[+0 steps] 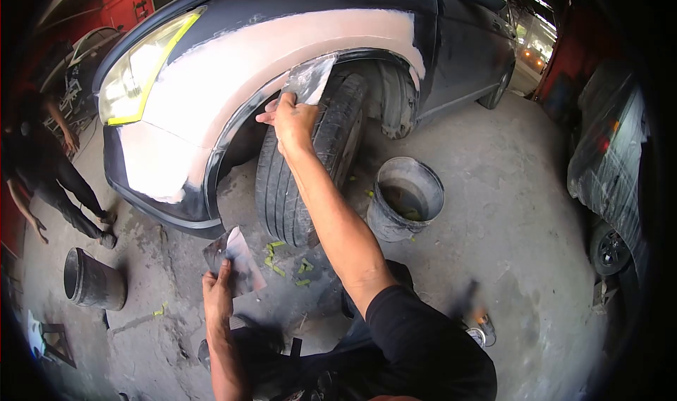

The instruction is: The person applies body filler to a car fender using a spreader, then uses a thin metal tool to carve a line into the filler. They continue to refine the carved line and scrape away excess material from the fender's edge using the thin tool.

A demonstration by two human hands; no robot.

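Observation:
My right hand (293, 119) is raised in front of the tire (282, 189), its fingers closed on a thin greyish sheet (310, 80) that reaches up to the wheel arch edge. Lower down, my left hand (218, 292) pinches a dark, shiny sheet (240, 263) with a pale folded part, held above the floor. Pale pink filler covers much of the dark car's fender (211, 83) around the arch. Yellow-green tape lines the headlight (141, 73).
A bucket with liquid (405, 200) stands right of the tire. Another bucket (94, 280) is at lower left, near a standing person (46, 158). Tape scraps (273, 260) lie on the floor. A bottle (484, 323) lies at lower right; a plastic-covered car (610, 150) is far right.

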